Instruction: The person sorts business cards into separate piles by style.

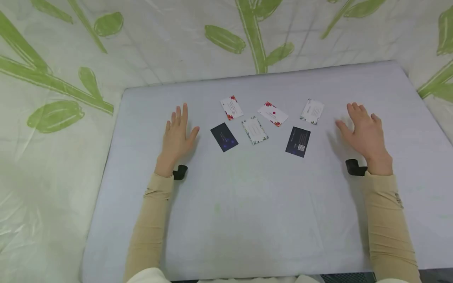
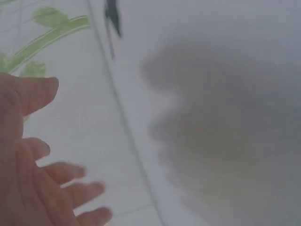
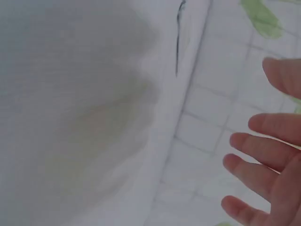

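Several small cards lie between the two hands. My left hand (image 1: 175,137) is held over the table left of them, fingers extended and thumb spread, holding nothing. Nearest to it is a dark card with blue spots (image 1: 224,137). My right hand (image 1: 364,131), fingers loosely bent and holding nothing, hovers to the right. Closest to it are a white card with a leafy border (image 1: 312,111) and a dark card with a QR code (image 1: 298,142). In the middle are two white cards with red flowers, one upper left (image 1: 231,107), one central (image 1: 273,114), and a leaf-bordered card (image 1: 255,130).
A pale cloth covers the table (image 1: 247,220). Behind it and at the sides hangs a whitish sheet (image 1: 170,47) with green leaf and stem patterns. Black wrist mounts (image 1: 355,168) sit at the inner side of both wrists.
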`<move>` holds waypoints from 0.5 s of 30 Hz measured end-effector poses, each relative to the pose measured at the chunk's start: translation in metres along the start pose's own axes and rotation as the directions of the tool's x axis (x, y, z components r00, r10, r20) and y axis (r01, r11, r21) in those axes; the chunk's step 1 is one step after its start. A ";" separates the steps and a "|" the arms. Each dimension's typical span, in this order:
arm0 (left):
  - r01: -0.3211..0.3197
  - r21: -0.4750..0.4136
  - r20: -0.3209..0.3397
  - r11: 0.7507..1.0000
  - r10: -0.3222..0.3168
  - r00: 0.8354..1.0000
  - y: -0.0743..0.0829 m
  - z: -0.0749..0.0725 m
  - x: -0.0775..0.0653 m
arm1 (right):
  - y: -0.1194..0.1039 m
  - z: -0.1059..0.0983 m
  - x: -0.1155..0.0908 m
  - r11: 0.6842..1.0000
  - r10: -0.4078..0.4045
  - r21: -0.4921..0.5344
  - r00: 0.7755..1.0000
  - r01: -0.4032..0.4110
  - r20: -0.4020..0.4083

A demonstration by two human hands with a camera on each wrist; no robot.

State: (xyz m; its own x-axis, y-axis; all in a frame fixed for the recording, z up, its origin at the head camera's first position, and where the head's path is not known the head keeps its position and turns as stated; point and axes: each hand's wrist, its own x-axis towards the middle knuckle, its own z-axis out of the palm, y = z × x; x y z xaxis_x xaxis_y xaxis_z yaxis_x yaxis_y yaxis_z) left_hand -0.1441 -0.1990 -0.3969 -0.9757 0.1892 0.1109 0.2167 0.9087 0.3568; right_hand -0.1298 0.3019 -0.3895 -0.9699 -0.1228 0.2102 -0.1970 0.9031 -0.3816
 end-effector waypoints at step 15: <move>-0.285 -0.257 0.218 0.923 0.343 0.914 0.041 -0.016 0.047 | -0.135 0.026 0.026 0.892 -0.131 0.409 0.976 0.193 -0.174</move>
State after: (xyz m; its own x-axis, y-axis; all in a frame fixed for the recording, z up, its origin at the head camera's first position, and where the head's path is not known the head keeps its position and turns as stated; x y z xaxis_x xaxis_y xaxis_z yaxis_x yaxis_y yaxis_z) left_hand -0.1801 -0.1585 -0.3621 -0.8247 0.5651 0.0218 0.4866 0.6895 0.5365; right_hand -0.1323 0.1659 -0.3561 -0.8957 -0.1665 0.4122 -0.4214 0.6137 -0.6677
